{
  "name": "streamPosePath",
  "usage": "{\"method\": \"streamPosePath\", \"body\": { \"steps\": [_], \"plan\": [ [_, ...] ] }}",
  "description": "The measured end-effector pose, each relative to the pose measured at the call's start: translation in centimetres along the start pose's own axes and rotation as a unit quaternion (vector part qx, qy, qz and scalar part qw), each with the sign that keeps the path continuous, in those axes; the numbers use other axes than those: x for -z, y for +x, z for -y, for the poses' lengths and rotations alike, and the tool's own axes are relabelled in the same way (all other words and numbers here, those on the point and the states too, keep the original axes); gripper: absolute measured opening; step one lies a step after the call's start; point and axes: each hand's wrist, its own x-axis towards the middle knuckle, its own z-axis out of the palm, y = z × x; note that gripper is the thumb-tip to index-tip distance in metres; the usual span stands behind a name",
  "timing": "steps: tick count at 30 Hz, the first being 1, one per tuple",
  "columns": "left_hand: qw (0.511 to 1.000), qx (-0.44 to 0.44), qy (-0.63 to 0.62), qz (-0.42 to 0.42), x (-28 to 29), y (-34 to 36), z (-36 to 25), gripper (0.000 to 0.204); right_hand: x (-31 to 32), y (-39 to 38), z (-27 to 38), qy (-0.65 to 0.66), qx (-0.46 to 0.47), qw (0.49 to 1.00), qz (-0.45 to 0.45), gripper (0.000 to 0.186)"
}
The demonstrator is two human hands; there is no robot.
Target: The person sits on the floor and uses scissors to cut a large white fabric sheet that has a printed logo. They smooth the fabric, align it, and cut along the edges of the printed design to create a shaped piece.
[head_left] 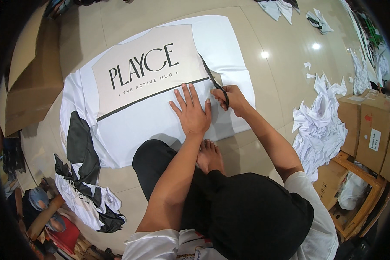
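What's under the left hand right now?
The left hand lies on white cloth, reaching the black stripe at the lower edge of the printed panel. Any creases or marks directly beneath are covered and can't be seen.

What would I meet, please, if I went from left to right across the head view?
Open cardboard box → dark grey fabric piece → left hand → right hand gripping the scissors → pile of white fabric scraps → cardboard box with a red arrow.
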Motion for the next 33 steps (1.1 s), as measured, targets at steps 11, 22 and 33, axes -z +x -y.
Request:
{"method": "streamPosePath", "body": {
  "steps": [11, 22, 33],
  "plan": [
    [1.000, -0.003, -0.013, -0.003, 0.1, -0.1, 0.0, 0.085, -0.3, 0.3, -0.6, -0.014, 0.008, 1.000, -0.010, 0.037],
    [1.000, 0.006, 0.012, 0.017, 0.0, 0.1, -0.1, 0.085, -0.5, 0.8, -1.9, 0.013, 0.010, 1.000, -0.013, 0.035],
    [1.000, 0.007, 0.020, 0.011, 0.0, 0.1, -0.2, 0.085, -2.0, 0.2, 0.3, 0.022, 0.033, 0.999, -0.013, 0.038]
  ]
}}
